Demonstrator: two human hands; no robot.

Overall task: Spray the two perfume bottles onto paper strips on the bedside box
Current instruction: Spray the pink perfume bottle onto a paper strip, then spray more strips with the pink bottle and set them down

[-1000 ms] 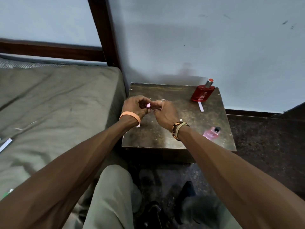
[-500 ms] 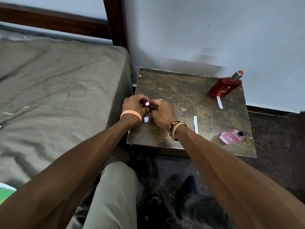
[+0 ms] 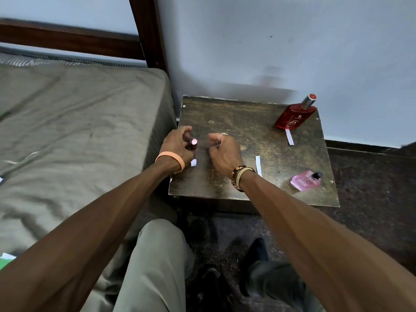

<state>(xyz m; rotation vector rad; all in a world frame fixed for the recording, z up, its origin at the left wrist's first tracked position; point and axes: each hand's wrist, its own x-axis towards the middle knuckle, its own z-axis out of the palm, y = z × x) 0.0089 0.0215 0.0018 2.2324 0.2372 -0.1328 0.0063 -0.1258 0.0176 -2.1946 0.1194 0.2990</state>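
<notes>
On the dark bedside box a red perfume bottle stands at the far right corner, a white paper strip in front of it. A pink perfume bottle lies on its side near the front right edge, its black nozzle bare. A second paper strip lies beside my right wrist. A small paper piece sits by my left wrist. My left hand grips a small pink cap over the box's left edge. My right hand hovers next to it, fingers curled, holding nothing visible.
A bed with a grey-green sheet and a dark wooden post borders the box on the left. The pale wall runs behind it. My knees and dark shoes are on the dark floor below.
My hands, which were joined at the pink cap, have come apart; the cap stays in my left hand and my right hand has drawn away to the right.
</notes>
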